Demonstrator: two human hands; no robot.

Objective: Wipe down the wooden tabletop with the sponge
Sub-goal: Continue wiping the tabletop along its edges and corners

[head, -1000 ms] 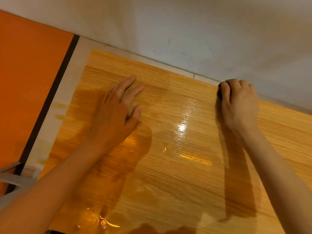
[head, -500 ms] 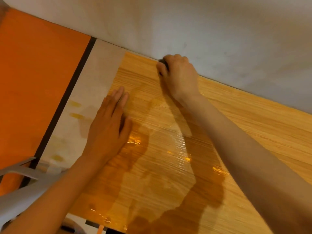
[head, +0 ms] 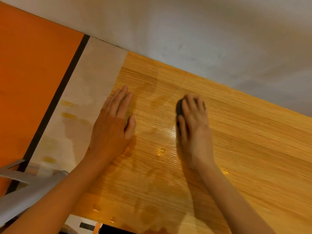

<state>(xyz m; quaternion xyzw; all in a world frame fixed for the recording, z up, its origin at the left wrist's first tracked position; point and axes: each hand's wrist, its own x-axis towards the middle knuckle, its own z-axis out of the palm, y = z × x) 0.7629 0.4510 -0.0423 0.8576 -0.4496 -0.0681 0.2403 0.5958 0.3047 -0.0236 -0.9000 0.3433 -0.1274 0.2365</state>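
The right hand (head: 194, 122) is curled over the dark sponge (head: 179, 108), which is pressed under its fingers (blurred) onto the wet wooden tabletop (head: 253, 149); the left hand (head: 113, 125) is laid flat beside a grey wall (head: 202, 39).

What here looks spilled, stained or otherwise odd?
Yellowish stains mark the pale strip left of the glossy wooden tabletop. Wet patches glisten between the hands, probably from wiping. The dark sponge under the right hand is motion-blurred.

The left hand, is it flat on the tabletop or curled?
Flat: the left hand lies on the wooden tabletop with straight fingers, holding nothing.
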